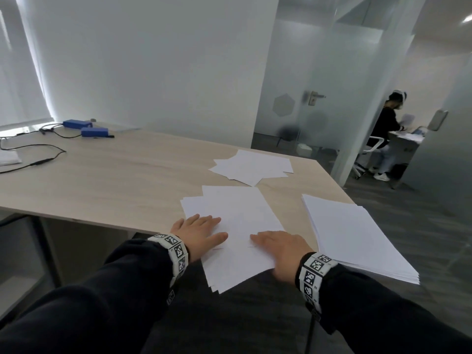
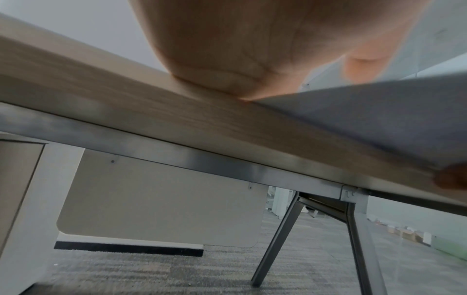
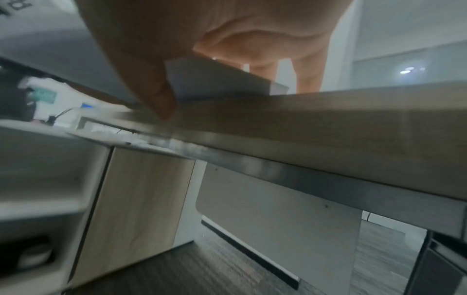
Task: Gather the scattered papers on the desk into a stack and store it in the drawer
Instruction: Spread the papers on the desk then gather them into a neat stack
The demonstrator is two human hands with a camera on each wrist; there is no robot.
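As if pinned: both hands flat on papers.

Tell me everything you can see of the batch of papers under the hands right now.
The batch of papers is a loose pile of plain white sheets, fanned and unevenly aligned. It lies flat at the near edge of the desk, its near corner jutting out past that edge. The left hand and right hand both press flat on top, fingers straight. No print is legible. It lies apart from the two other piles.
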